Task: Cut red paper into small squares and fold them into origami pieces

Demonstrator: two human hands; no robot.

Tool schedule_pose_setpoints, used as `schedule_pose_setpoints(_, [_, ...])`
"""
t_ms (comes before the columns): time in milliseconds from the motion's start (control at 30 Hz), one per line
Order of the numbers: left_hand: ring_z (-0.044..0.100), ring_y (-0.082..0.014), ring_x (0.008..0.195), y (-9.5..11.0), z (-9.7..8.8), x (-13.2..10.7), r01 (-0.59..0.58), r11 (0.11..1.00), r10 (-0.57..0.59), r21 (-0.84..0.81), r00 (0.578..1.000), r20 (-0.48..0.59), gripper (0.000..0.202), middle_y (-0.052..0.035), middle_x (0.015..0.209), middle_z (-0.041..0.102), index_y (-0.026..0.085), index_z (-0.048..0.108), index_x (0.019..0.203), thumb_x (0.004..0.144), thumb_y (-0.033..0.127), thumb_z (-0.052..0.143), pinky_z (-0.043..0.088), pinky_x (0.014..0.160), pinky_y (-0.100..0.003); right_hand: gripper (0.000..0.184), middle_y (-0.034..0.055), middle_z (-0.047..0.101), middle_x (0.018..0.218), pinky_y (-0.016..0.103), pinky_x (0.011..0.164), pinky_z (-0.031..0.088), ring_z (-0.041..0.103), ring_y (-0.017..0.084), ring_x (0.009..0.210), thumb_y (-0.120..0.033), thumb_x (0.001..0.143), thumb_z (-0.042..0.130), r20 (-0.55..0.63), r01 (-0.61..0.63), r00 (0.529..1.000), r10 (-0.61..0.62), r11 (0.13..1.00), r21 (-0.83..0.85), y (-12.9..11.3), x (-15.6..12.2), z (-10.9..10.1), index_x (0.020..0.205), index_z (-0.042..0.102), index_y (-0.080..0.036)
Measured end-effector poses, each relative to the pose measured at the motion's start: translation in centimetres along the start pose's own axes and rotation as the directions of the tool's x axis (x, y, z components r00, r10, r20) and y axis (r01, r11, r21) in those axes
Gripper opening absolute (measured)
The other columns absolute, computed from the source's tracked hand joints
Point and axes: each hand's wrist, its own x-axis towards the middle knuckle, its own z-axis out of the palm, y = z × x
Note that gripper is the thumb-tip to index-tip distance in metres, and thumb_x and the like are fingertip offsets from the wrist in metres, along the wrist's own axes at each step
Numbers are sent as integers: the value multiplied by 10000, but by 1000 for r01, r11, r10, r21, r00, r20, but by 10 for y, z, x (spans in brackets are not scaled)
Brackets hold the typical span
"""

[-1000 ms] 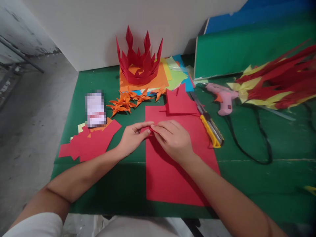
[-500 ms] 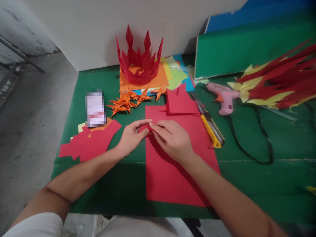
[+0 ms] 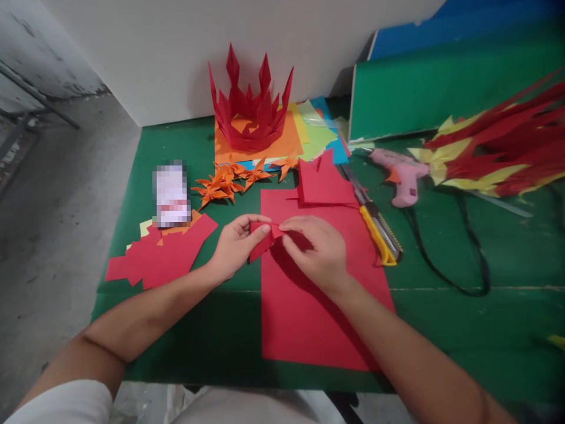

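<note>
My left hand and my right hand meet over the top of a large red paper sheet on the green table. Both pinch a small folded red paper piece, the left at its left end, the right at its right end. The piece is lifted slightly off the sheet and angled down to the left. A stack of folded red pieces lies just beyond my right hand.
A yellow utility knife lies right of the sheet, with a pink glue gun and its black cord behind. Red paper scraps, orange folded flowers, a red paper crown and red-yellow paper strips surround.
The small red piece has come up off the sheet and now shows between my fingers. My right hand shifted slightly right and its fingers curled more.
</note>
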Motion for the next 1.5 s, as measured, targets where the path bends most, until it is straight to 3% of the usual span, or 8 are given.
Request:
schedule_pose_setpoints(300, [580, -82, 614, 2, 0, 0, -8, 999, 9, 43, 1000, -15, 336, 10, 704, 668, 159, 666, 803, 640, 412, 817, 458, 600, -196, 108, 29, 761, 860, 342, 744, 554, 716, 194, 815, -156, 869, 595, 4, 26, 1000, -26, 1000, 13, 2, -1, -3, 898, 654, -241])
schedule_pose_setpoints(433, [529, -71, 527, 1, 0, -1, 0, 999, 1, 49, 1000, -20, 340, 26, 636, 638, 164, 658, 794, 647, 432, 808, 406, 494, -188, 121, 42, 756, 872, 353, 745, 545, 707, 200, 813, -155, 877, 578, 28, 57, 998, -58, 998, 19, 2, 1, -5, 912, 657, -240])
schedule_pose_setpoints(600, [531, -67, 524, 2, 1, 0, -9, 999, 10, 43, 1000, -23, 352, 30, 606, 633, 161, 656, 749, 615, 437, 827, 435, 522, -194, 109, 57, 744, 885, 352, 725, 533, 688, 202, 807, -144, 871, 585, 38, 111, 993, -111, 994, 8, 0, 3, -6, 909, 639, -230])
schedule_pose_setpoints(800, [465, -46, 455, 5, 3, -1, 36, 998, -35, 52, 999, -23, 372, 45, 558, 593, 156, 648, 746, 595, 437, 838, 357, 433, -176, 116, 65, 728, 867, 335, 697, 526, 660, 195, 777, -138, 882, 566, 38, 165, 986, -164, 986, -31, -4, 4, -5, 918, 639, -221])
schedule_pose_setpoints(1200, [424, -41, 472, 2, 2, -1, 5, 997, -5, 83, 1000, 2, 361, 48, 570, 558, 151, 647, 778, 629, 437, 810, 325, 440, -169, 60, 85, 726, 834, 312, 696, 531, 642, 186, 750, -132, 869, 611, 0, 238, 971, -239, 966, -101, -7, 3, 0, 898, 618, -184])
schedule_pose_setpoints(1333, [457, -43, 498, 3, 3, -2, 10, 997, -11, 73, 1000, 11, 361, 38, 613, 587, 150, 632, 767, 628, 432, 808, 362, 468, -167, 79, 82, 726, 837, 306, 693, 535, 646, 182, 753, -123, 873, 583, 3, 228, 973, -229, 967, -112, -8, 3, 0, 905, 618, -188])
schedule_pose_setpoints(1500, [386, -36, 419, 4, 3, -2, 33, 997, -34, 72, 999, 13, 363, 69, 516, 515, 155, 620, 770, 646, 449, 793, 296, 408, -170, 93, 95, 722, 826, 323, 702, 547, 655, 199, 761, -113, 835, 620, -23, 193, 980, -197, 975, -108, -5, 2, 0, 905, 614, -172])
